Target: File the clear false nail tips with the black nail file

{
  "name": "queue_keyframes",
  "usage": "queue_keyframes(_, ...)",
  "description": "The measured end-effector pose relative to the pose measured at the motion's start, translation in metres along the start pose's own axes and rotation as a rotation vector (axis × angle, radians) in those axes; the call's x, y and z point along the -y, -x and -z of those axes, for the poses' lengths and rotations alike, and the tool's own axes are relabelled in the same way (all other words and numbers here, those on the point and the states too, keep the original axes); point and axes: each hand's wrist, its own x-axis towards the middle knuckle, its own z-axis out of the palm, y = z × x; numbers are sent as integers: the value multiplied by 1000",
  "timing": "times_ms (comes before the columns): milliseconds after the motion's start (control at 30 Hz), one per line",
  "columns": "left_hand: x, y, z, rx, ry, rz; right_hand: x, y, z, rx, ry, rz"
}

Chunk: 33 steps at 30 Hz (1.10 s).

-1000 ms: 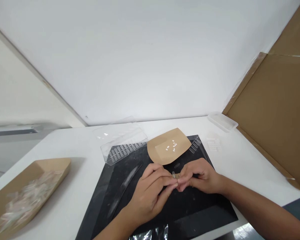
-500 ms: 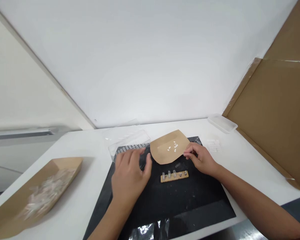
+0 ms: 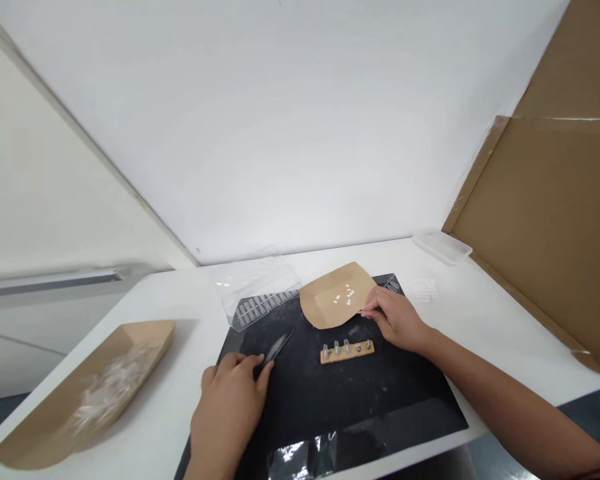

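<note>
Now, my left hand (image 3: 227,407) is curled closed around the lower end of a black nail file (image 3: 276,349), which angles across a black mat (image 3: 360,413); my right hand (image 3: 395,320), loosely open, has its fingertips (image 3: 366,311) touching the edge of a kraft card tray (image 3: 325,305) bearing small white pieces. Just below those fingertips, a wooden strip (image 3: 347,354) carries upright clear nail tips; a clear plastic case (image 3: 260,293) of tips overlaps the mat's far edge

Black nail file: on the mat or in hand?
Held, it seems: the left hand grips the end of the file; lifted off the black mat? Cannot tell.
</note>
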Motion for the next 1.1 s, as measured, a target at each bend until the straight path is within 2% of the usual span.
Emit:
queue_keyframes(133,0,-6,7,-34,-3,-44,-4,-1,1,-8,27,2)
queue_keyframes(233,-11,-17,30,-46,-22,-115,-6,-2,1,-20,32,-4)
queue_keyframes(300,-28,-27,50,-76,-53,-102,-6,-2,0,-26,33,-4)
queue_keyframes(367,-50,-39,67,-52,-53,-151,-6,-2,0,-32,35,-8)
queue_keyframes(433,-73,-51,73,-62,16,-219,-7,-1,-1,-51,39,-9)
queue_keyframes(500,-89,-61,66,-75,78,-299,-7,0,-2,-89,39,-7)
queue_keyframes(567,-94,-69,51,-116,120,-386,-6,-1,-3,-131,31,4)
queue_keyframes(700,-86,-78,19,-330,438,-464,2,-15,-6,-175,53,34)
queue_keyframes(767,-82,-79,12,-372,623,-434,7,-30,-9,-166,81,40)
queue_keyframes(867,-83,-76,16,-276,834,-295,10,-55,-18,-149,105,59)
queue_keyframes(933,-87,-73,21,-213,950,-246,10,-68,-25,-181,80,73)
queue_keyframes(1100,-92,-67,26,-98,1152,-180,4,-77,-39,-220,11,72)
